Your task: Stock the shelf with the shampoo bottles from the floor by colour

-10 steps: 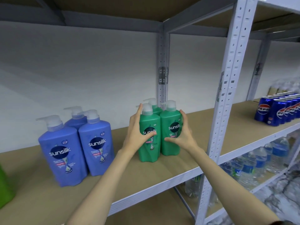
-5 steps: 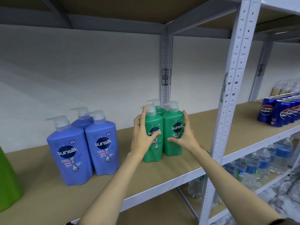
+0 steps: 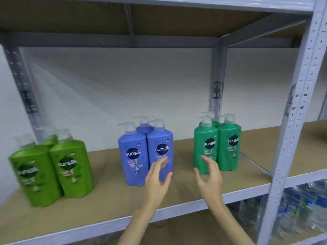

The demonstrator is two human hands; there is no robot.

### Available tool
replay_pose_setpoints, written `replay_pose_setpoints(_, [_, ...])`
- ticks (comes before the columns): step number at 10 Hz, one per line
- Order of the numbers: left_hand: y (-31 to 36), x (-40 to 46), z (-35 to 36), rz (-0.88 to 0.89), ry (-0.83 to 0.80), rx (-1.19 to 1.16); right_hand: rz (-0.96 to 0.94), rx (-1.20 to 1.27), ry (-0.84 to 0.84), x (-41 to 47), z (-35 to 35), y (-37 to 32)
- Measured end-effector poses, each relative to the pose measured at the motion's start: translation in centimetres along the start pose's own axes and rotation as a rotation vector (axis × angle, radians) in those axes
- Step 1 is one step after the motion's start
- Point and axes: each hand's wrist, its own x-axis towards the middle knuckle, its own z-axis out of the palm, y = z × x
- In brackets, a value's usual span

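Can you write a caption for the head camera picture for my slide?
Both hands open in front of lime-green, blue and dark-green shampoo bottles grouped on the shelf.

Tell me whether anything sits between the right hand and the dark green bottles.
Nothing visible does. The right hand hangs open just in front of the dark green bottles, with only bare shelf board below; the blue bottles stand off to the left.
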Motion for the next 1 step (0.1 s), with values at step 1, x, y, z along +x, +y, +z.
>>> replay_pose_setpoints(1, [-2.22,-6.56,-3.85,-0.031,0.183,0.002,-0.113,0.095,-0.063,-5.88,0.42,-1.65])
